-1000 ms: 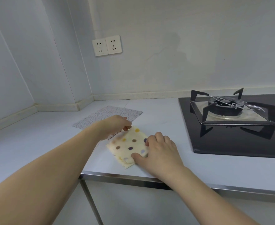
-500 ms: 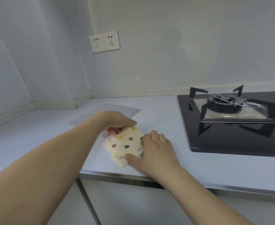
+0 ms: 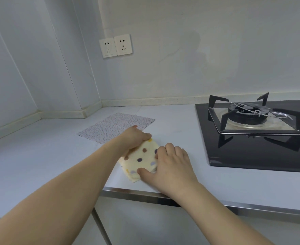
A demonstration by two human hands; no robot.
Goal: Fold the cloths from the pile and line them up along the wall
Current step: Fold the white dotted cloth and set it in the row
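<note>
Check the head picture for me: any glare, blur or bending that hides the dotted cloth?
Head view: soft, even light, no glare on the dotted cloth; both the left hand and right hand look sharp; glare only on the stove glass; wide-angle bending curves the counter edge.

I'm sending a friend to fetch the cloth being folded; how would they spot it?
Start at the black gas stove; on the countertop left of it, near the front edge, lies the cream cloth under both hands. Big coloured dots distinguish it from the flat, finely speckled cloth behind.
</note>
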